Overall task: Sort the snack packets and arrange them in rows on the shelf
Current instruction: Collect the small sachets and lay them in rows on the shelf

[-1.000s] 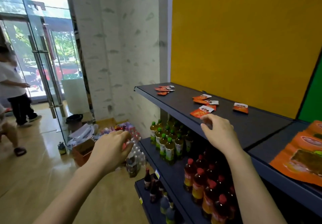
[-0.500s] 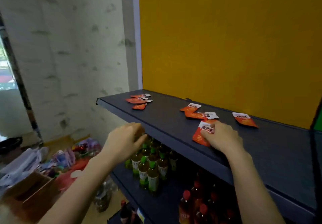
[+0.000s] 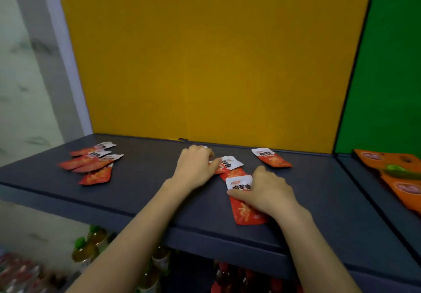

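Red packets (image 3: 230,164) mid-shelf (image 3: 136,192): our left hand (image 3: 196,167) curls over one, right hand (image 3: 268,192) pinches another nearer shelf front; gathering strays for rows, we judge.

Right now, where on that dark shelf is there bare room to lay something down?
Bare shelf lies between the left pile and the left hand, and right of the right hand up to the orange bags. The middle is crowded: overlapping packets under both hands, one lone packet behind.
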